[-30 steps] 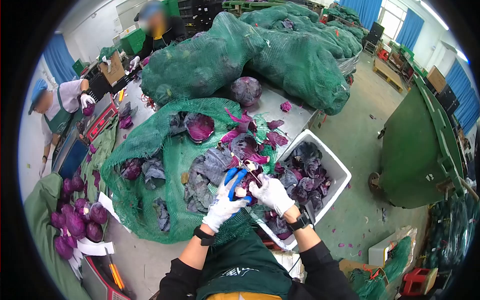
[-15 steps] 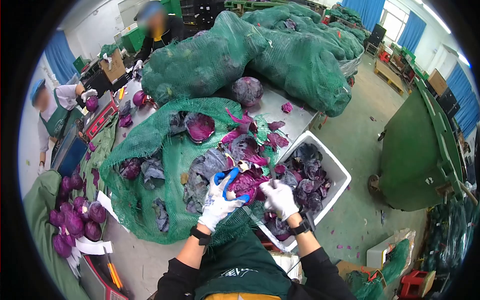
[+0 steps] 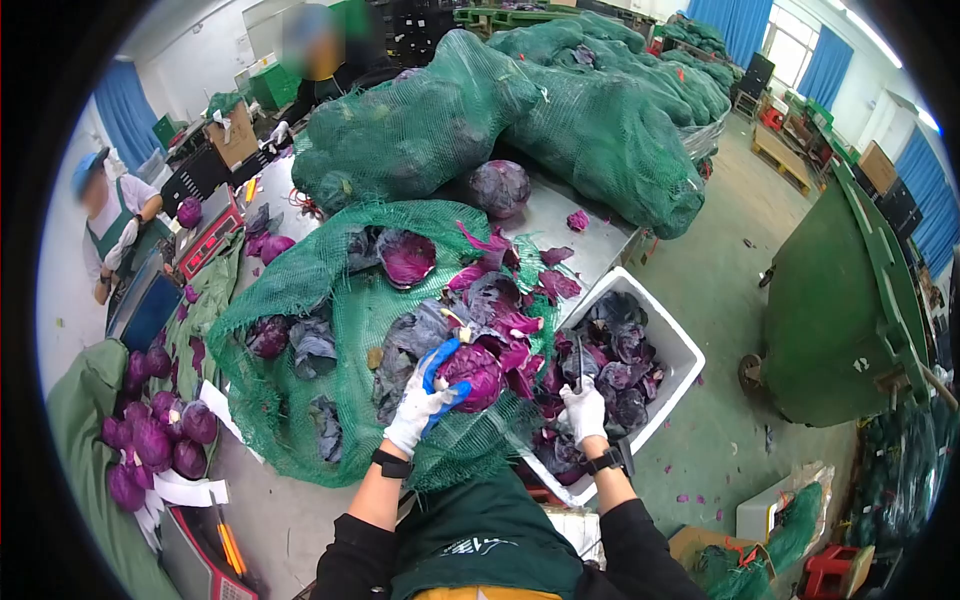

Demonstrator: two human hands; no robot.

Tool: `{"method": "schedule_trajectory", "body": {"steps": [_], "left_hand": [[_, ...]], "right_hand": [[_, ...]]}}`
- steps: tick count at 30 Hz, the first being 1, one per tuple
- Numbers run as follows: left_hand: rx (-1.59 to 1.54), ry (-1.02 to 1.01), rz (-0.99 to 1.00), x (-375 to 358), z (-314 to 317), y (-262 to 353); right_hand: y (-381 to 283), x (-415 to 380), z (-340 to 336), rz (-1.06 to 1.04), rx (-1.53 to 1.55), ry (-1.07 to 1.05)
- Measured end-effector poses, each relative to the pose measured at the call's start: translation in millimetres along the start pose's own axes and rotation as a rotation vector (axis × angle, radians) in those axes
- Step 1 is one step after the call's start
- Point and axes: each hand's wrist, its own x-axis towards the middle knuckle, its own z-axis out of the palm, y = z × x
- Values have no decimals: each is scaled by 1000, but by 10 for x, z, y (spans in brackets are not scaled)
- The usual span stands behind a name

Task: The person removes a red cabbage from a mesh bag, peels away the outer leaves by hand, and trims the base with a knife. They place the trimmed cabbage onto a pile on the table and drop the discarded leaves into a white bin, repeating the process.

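Note:
My left hand (image 3: 420,402), in a white glove with blue-coated fingers, grips a trimmed red cabbage (image 3: 475,378) from its left side. The cabbage is glossy purple and sits just above the opened green mesh bag (image 3: 270,390). My right hand (image 3: 582,410), in a white glove, is closed on a knife (image 3: 579,358), its narrow blade pointing away from me, over the white foam box (image 3: 688,362). Dark outer leaves (image 3: 625,345) fill much of that box. Loose purple leaves (image 3: 495,295) lie beyond the held cabbage.
Full mesh bags (image 3: 410,135) are piled at the table's far side, beside a whole cabbage (image 3: 500,188). Trimmed cabbages (image 3: 152,445) are heaped at left. A co-worker (image 3: 120,215) stands by a red scale (image 3: 210,240); another person is behind the bags. A green wheeled bin (image 3: 835,300) stands right.
My right hand with the knife has moved right, off the cabbage and over the box. The held cabbage now shows a rounder, smoother face. The left co-worker's hand has left the cabbage at the scale.

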Motion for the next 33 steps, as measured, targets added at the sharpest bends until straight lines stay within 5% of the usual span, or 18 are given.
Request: {"method": "schedule_trajectory", "body": {"steps": [2, 3, 5, 6, 11, 16, 19, 23, 25, 27, 29, 33], "left_hand": [[-34, -104, -5, -39, -21, 30], [-37, -103, -13, -73, -28, 40], [59, -154, 35, -51, -25, 115], [474, -90, 92, -36, -49, 83], [1069, 42, 200, -246, 417, 306], [1211, 79, 182, -167, 484, 283], [1040, 48, 296, -77, 301, 139], [599, 86, 238, -1, -111, 80], [72, 132, 54, -87, -49, 245], [-150, 194, 13, -128, 16, 277], [-93, 156, 40, -181, 144, 294], [-39, 59, 67, -247, 411, 263]], "right_hand": [[-461, -172, -169, 61, 125, -76], [-79, -28, 14, -305, 83, -125], [-1004, -420, -125, -206, -59, -311], [-813, -333, 123, -193, -83, -324], [-958, -409, 338, -26, 444, -591], [-870, -291, 368, -14, 329, -539], [-744, -212, 481, -32, 132, -314], [-330, 44, 320, 118, 275, -131], [-217, 142, 132, 178, 236, 45], [-454, 38, -71, -69, 22, 154], [-887, -244, -83, -97, 158, 86], [-1299, -526, 198, -463, -245, -66]]}}
